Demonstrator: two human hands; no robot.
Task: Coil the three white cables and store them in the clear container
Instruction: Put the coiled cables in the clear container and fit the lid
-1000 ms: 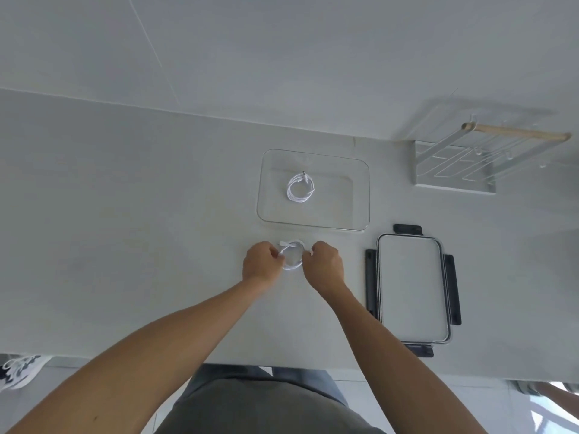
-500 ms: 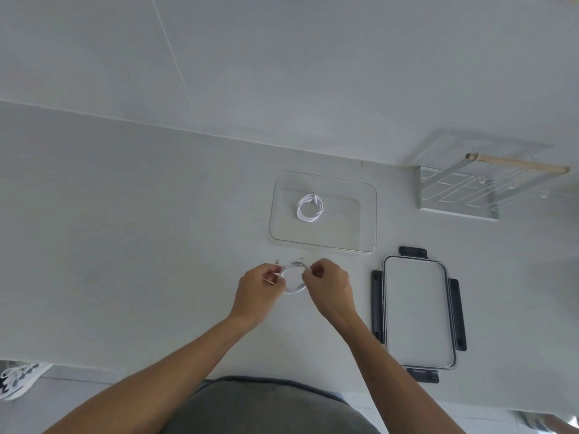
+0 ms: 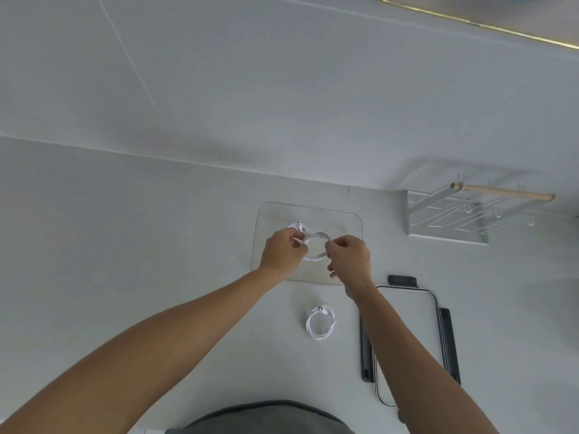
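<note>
The clear container (image 3: 351, 219) sits open on the white counter, near the wall. Both my hands are above it. My left hand (image 3: 282, 252) and my right hand (image 3: 349, 260) each pinch a side of one coiled white cable (image 3: 315, 256), held as a loop between them. Another white cable (image 3: 297, 228) lies inside the container, mostly hidden behind my left fingers. A third coiled white cable (image 3: 320, 322) rests on the counter, on my side of the container, between my forearms.
The container's lid (image 3: 423, 317), with dark clips, lies flat to the right of the loose coil, partly under my right arm. A white wire rack (image 3: 445, 223) with a wooden rod stands at the back right against the wall.
Both hands carried the coiled cable away from me, from the counter in front of the container to above it. Another coil now shows on the counter where my hands were.
</note>
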